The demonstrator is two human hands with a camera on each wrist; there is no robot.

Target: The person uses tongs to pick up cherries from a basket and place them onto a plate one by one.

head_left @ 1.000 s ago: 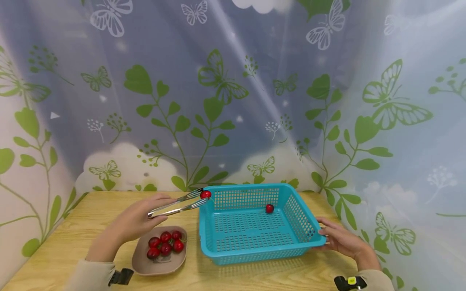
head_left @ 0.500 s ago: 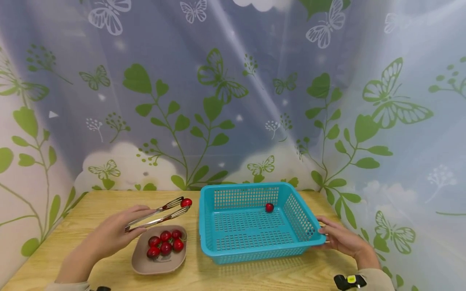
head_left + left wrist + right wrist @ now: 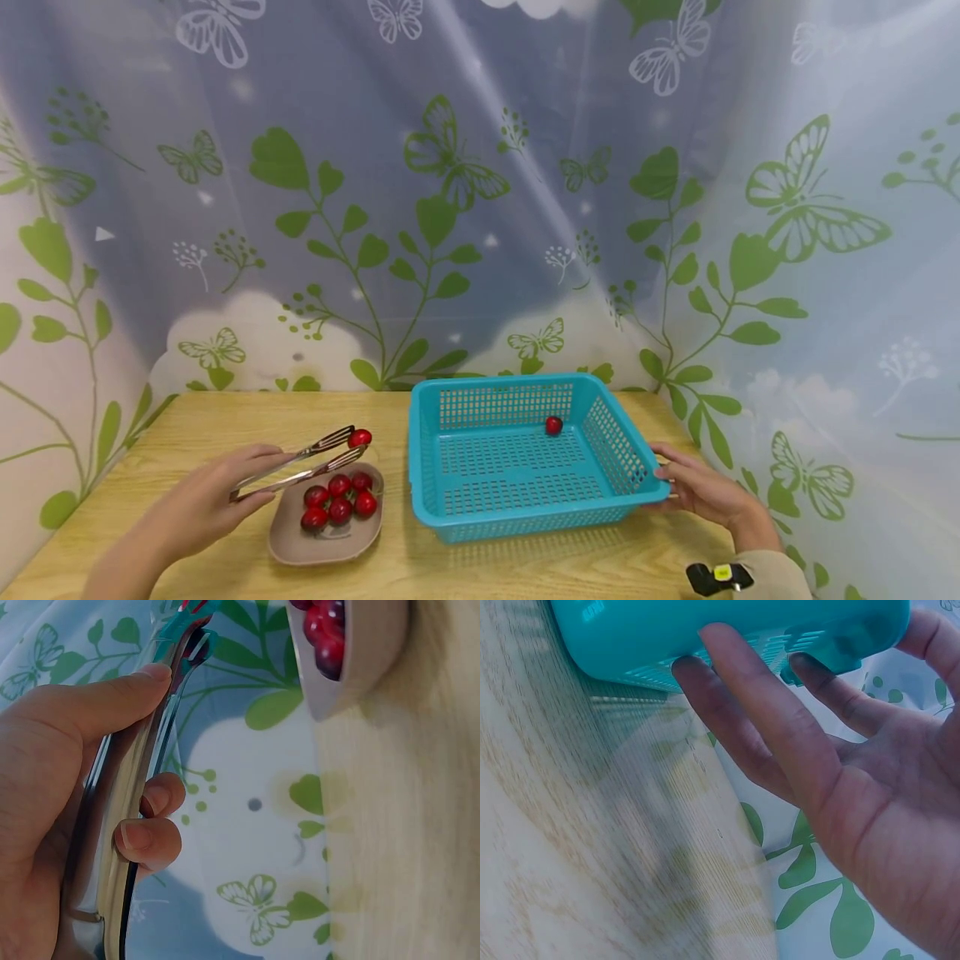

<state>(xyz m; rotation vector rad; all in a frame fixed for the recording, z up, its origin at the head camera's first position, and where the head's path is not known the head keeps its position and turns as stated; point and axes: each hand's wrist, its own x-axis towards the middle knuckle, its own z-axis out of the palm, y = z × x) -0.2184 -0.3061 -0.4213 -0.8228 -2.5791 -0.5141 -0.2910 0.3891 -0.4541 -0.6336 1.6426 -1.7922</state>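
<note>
My left hand (image 3: 213,500) holds metal tongs (image 3: 300,475) with slotted ends; thumb and curled fingers wrap them in the left wrist view. At the tong tips is one shiny red cherry (image 3: 360,438), above the far edge of a beige dish (image 3: 326,552). Several dark red cherries (image 3: 339,511) lie in that dish. My right hand (image 3: 705,490) touches the right end of a turquoise plastic basket (image 3: 536,521), thumb at its rim. In the right wrist view its fingers (image 3: 742,697) look extended against the basket's side. One cherry (image 3: 553,426) sits inside, towards the back right.
Dish and basket stand apart on a light wooden table (image 3: 405,567), dish on the left. A patterned curtain (image 3: 480,275) with leaves and butterflies rises behind the table and along both sides.
My left hand has moved left and down with the tongs and their cherry, from the basket's left back corner to above the dish. My right hand and the basket stay put.
</note>
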